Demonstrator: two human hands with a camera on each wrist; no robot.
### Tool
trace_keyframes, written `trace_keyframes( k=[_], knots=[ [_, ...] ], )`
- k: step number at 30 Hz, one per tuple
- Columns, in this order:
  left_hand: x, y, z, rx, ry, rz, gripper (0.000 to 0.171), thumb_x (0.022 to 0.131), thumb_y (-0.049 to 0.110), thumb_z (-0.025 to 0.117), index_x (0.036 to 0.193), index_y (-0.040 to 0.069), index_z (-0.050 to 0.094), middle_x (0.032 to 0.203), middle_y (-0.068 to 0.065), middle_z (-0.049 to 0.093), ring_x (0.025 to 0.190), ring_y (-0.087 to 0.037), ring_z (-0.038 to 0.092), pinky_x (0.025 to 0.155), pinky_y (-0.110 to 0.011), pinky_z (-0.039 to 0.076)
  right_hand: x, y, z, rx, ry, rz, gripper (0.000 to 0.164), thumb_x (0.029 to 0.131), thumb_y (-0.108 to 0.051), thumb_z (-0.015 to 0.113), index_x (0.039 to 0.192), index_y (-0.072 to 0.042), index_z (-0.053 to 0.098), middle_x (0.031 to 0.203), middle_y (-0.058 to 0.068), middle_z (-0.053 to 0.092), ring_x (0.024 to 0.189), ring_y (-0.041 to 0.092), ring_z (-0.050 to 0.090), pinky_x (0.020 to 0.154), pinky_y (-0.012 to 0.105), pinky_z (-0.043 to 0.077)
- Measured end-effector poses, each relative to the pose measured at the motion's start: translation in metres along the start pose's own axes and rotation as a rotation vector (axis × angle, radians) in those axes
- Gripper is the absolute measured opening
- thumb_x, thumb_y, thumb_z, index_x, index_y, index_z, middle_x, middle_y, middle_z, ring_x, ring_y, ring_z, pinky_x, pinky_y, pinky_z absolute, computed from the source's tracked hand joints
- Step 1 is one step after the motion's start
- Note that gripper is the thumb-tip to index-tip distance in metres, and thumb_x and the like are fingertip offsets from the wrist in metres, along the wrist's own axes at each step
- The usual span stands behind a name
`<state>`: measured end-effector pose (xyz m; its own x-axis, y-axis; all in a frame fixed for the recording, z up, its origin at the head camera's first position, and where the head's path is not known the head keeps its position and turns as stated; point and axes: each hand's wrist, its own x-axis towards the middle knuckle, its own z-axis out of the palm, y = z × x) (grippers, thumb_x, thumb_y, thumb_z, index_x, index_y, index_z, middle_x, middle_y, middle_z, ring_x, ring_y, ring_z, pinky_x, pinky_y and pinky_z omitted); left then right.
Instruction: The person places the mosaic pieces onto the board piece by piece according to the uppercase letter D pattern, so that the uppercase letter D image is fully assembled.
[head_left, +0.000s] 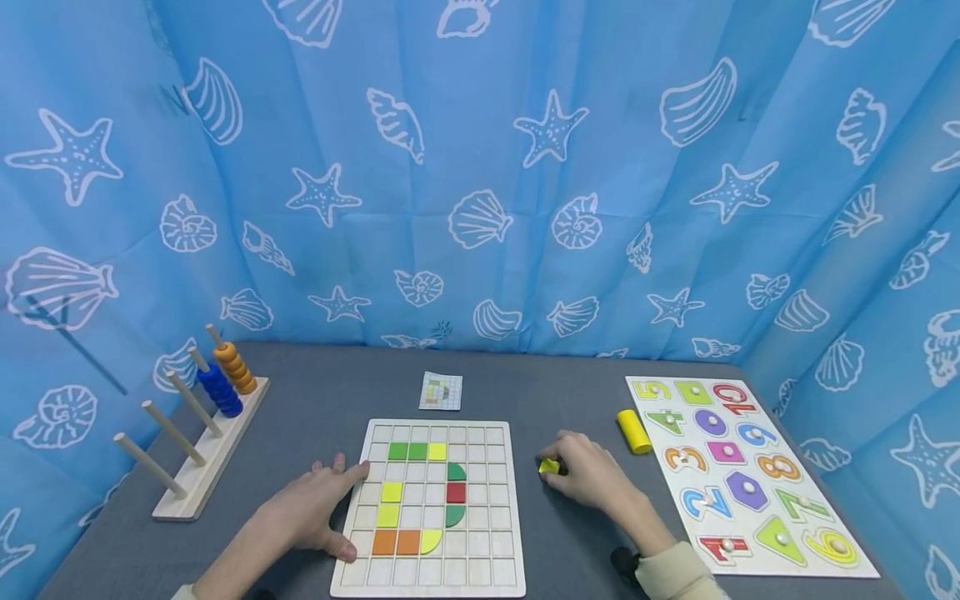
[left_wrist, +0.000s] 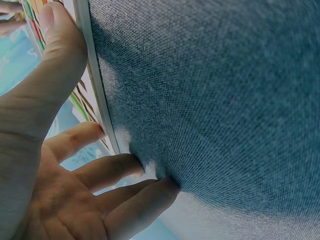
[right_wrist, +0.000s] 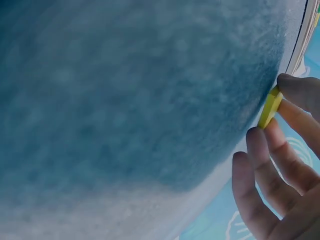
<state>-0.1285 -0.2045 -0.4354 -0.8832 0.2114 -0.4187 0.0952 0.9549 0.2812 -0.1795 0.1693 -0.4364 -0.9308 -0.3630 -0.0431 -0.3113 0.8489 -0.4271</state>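
Note:
A white grid board lies on the table with green, yellow, orange and red tiles in some of its squares. My left hand rests at the board's left edge, thumb and index finger touching it and the other fingers on the cloth. To the right of the board, my right hand pinches a small yellow tile between thumb and fingers, close to the table. Part of that tile is hidden by the fingers in the head view. Behind the board lies a small pattern card with a coloured grid printed on it.
A yellow cylinder lies right of my right hand, beside a white number-and-shape puzzle board. At the left stands a wooden peg rack with blue and orange beads on two pegs. A blue shell-patterned curtain hangs behind the grey table.

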Motion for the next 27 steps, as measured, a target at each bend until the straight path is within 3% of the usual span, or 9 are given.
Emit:
trace_keyframes(
  k=[9, 19, 27],
  knots=[
    [0.002, 0.001, -0.001, 0.004, -0.016, -0.005, 0.116, 0.055, 0.05, 0.095, 0.152, 0.009, 0.047, 0.153, -0.039, 0.04, 0.135, -0.069, 0.039, 0.104, -0.077, 0.038, 0.001, -0.001, -0.002, -0.044, -0.018, 0.042, 0.029, 0.079, -0.014, 0.088, 0.107, -0.008, 0.08, 0.093, 0.0, 0.07, 0.084, 0.013, 0.062, 0.071, 0.039, 0.055],
    [0.001, 0.001, -0.001, 0.013, -0.007, -0.005, 0.116, 0.055, 0.049, 0.095, 0.153, 0.009, 0.047, 0.153, -0.039, 0.04, 0.134, -0.069, 0.04, 0.103, -0.077, 0.039, 0.002, -0.006, -0.002, -0.008, -0.013, 0.034, 0.024, 0.078, -0.012, 0.086, 0.101, -0.007, 0.081, 0.081, -0.002, 0.062, 0.071, 0.011, 0.048, 0.056, 0.023, 0.033],
    [0.002, 0.0, 0.001, 0.016, -0.001, -0.006, 0.117, 0.055, 0.05, 0.095, 0.153, 0.009, 0.046, 0.153, -0.038, 0.041, 0.134, -0.068, 0.041, 0.103, -0.077, 0.039, 0.008, -0.018, 0.001, 0.016, 0.008, -0.029, 0.022, 0.079, -0.012, 0.083, 0.101, -0.008, 0.081, 0.081, 0.0, 0.062, 0.07, 0.012, 0.048, 0.054, 0.023, 0.032]
  ],
)
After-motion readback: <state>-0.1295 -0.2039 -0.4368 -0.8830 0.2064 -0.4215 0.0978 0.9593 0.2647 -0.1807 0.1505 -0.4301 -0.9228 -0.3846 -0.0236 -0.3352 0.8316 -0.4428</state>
